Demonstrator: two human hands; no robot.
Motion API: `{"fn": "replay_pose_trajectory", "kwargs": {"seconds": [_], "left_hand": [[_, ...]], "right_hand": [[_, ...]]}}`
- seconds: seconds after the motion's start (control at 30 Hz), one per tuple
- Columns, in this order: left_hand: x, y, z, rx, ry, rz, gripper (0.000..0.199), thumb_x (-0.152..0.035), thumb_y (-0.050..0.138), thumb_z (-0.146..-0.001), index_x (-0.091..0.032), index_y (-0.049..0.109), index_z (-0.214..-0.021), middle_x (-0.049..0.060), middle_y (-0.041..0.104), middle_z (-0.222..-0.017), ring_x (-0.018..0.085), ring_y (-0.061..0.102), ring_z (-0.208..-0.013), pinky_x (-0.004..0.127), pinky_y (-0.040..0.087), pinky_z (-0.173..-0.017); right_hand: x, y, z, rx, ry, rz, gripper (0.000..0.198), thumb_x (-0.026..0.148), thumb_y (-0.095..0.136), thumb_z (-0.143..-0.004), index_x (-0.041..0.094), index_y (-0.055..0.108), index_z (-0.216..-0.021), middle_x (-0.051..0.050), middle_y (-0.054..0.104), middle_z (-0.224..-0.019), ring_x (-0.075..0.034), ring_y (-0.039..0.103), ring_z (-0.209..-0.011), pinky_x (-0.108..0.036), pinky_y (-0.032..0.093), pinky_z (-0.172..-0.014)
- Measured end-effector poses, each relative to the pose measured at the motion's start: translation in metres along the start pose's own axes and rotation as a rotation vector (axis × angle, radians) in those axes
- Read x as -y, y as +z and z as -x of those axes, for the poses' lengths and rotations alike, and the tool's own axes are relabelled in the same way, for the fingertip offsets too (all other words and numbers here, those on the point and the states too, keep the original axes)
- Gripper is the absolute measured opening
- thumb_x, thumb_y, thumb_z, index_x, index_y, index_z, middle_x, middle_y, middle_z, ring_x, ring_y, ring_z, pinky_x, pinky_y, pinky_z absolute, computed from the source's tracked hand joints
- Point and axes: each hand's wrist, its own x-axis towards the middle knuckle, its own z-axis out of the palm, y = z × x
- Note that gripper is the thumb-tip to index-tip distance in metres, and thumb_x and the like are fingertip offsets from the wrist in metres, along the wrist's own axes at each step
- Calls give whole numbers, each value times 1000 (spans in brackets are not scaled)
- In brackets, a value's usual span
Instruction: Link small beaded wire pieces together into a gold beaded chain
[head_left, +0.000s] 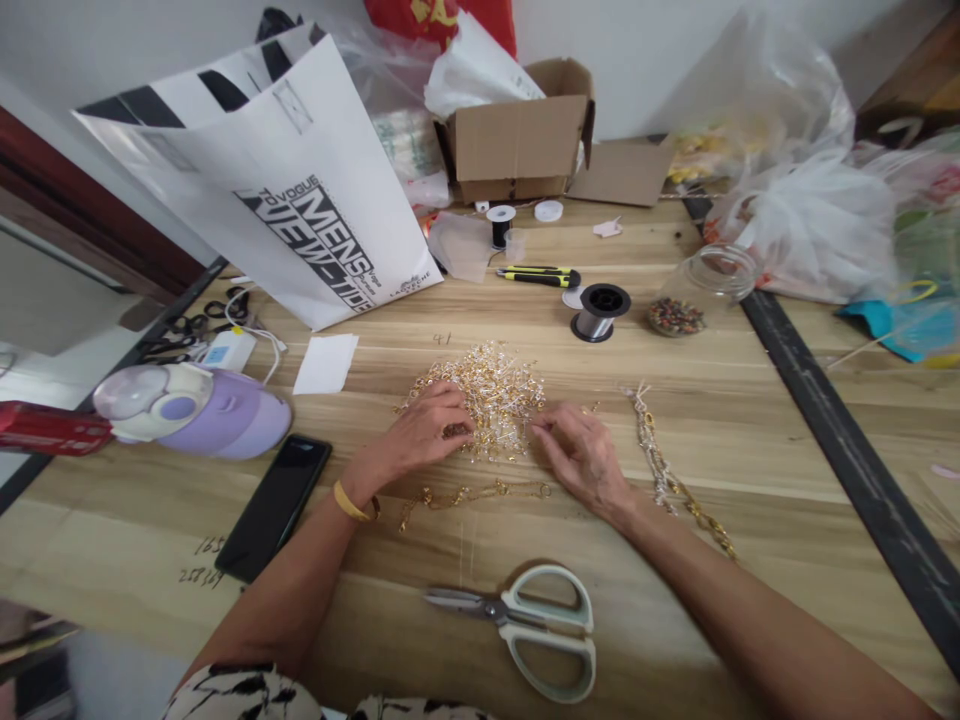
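Observation:
A loose pile of small gold and clear beads or jewellery pieces (499, 385) lies on the wooden table. At its left edge is my left hand (431, 422), fingers curled down into the pieces; anything in its fingertips is hidden. My right hand (581, 450) rests by the pile's right edge with thumb and fingers pinched together, and what they hold is too small to name. In front of the pile stretches a thin gold chain (472, 493). Beaded gold and silver strands (667, 475) lie to the right of my right hand.
White-handled scissors (525, 620) lie nearest me. A black phone (274, 505) and purple bottle (217, 410) are left. Behind the pile are a wire spool (600, 312), a utility knife (540, 275), a bead jar (697, 290), a white bag (285, 190) and a cardboard box (517, 140).

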Motion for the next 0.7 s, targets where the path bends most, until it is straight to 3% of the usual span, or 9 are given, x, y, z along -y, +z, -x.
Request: {"fn": "replay_pose_trajectory", "kwargs": {"seconds": [0.23, 0.7], "left_hand": [[3, -4, 3, 113, -36, 27, 8, -21, 67, -79, -17, 68, -73, 5, 60, -80, 22, 49, -97, 36, 43, -87], [5, -7, 2, 117, -32, 20, 13, -15, 59, -84, -16, 67, -74, 5, 61, -83, 20, 51, -94, 37, 43, -88]], "right_hand": [[1, 0, 0, -10, -11, 2, 11, 21, 48, -92, 20, 57, -86, -4, 61, -76, -18, 56, -71, -31, 43, -67], [0, 0, 1, -11, -25, 15, 9, 21, 49, -92, 19, 56, -87, -5, 63, -79, -18, 56, -74, -31, 42, -68]]}}
